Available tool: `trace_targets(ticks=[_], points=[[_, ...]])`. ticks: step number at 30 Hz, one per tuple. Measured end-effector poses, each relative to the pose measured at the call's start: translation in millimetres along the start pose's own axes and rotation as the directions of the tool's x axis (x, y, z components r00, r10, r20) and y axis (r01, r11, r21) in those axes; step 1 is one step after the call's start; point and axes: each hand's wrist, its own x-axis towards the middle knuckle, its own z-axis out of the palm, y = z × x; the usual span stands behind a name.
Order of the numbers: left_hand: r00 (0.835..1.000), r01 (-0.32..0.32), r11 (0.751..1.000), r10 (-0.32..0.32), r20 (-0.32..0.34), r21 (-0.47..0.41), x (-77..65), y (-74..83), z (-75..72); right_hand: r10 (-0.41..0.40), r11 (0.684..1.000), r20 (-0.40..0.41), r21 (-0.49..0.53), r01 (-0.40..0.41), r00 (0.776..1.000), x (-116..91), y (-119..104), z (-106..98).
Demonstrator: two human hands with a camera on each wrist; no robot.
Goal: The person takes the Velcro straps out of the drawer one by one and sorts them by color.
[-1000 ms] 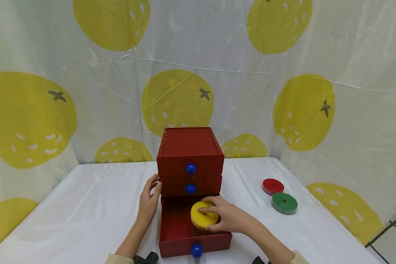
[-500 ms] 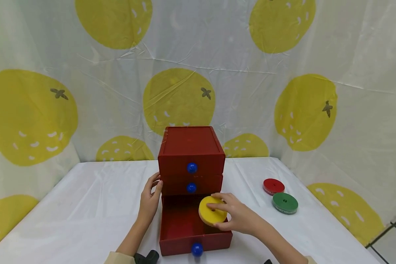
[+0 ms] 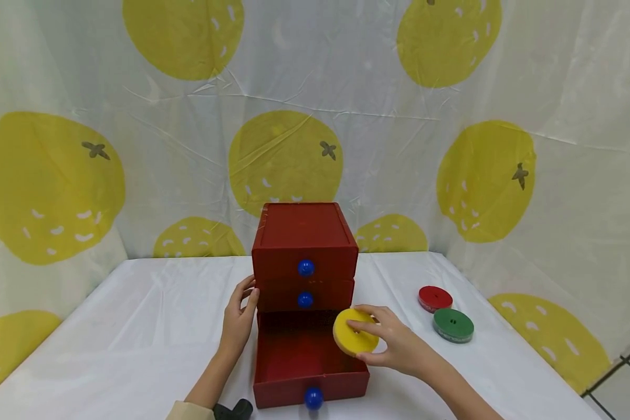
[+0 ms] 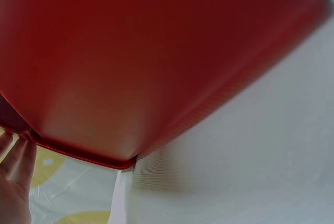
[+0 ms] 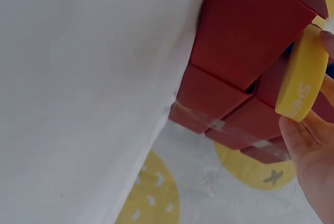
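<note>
A red cabinet [image 3: 301,226] with blue knobs stands mid-table, its bottom drawer [image 3: 294,359] pulled out and its upper drawers closed. My left hand [image 3: 238,321] rests against the cabinet's left side; in the left wrist view its fingers [image 4: 23,164] lie fairly straight at the red edge. Between the thumb and fingers of my right hand [image 3: 399,345], a thick yellow disc [image 3: 346,341] with a small centre hole is pinched, over the drawer's right side. Pale lettering shows on the rim of the yellow disc [image 5: 301,78] in the right wrist view. Nothing is seen inside the drawer.
To the right on the white-covered table [image 3: 152,326] lie a red disc [image 3: 434,298] and a green disc [image 3: 453,325], close together. A cloth [image 3: 367,146] printed with yellow fruit hangs behind. A dark object [image 3: 235,410] shows near my left forearm.
My right hand has lifted the yellow disc out of the drawer's middle and carried it right, to above the right wall. My left hand stays against the cabinet.
</note>
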Motion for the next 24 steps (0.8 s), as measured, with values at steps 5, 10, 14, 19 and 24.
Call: trace_targets(ticks=[5, 10, 14, 19, 24], points=[[1.000, -0.007, 1.000, 0.007, 0.001, 0.004, -0.3, -0.4, 0.0, 0.034, 0.999, -0.014, -0.021, -0.034, 0.999, -6, 6, -3], [1.000, -0.014, 1.000, 0.014, -0.004, -0.002, 0.1, -0.1, 0.0, 0.072, 0.997, -0.020, -0.030, -0.073, 0.997, -10, 11, -7], [1.000, -0.009, 1.000, 0.009, -0.006, -0.003, 0.0, 0.5, 0.2, 0.093, 0.995, -0.027, -0.046, -0.094, 0.995, -13, 15, -10], [1.000, -0.005, 1.000, 0.005, -0.006, 0.006, -0.6, 1.0, 0.2, 0.101, 0.992, -0.069, -0.067, -0.105, 0.992, -19, 21, -12], [1.000, 0.000, 1.000, 0.000, -0.007, 0.004, 0.0, 1.2, 0.0, 0.086, 0.990, -0.113, -0.099, -0.098, 0.990, -24, 28, -15]])
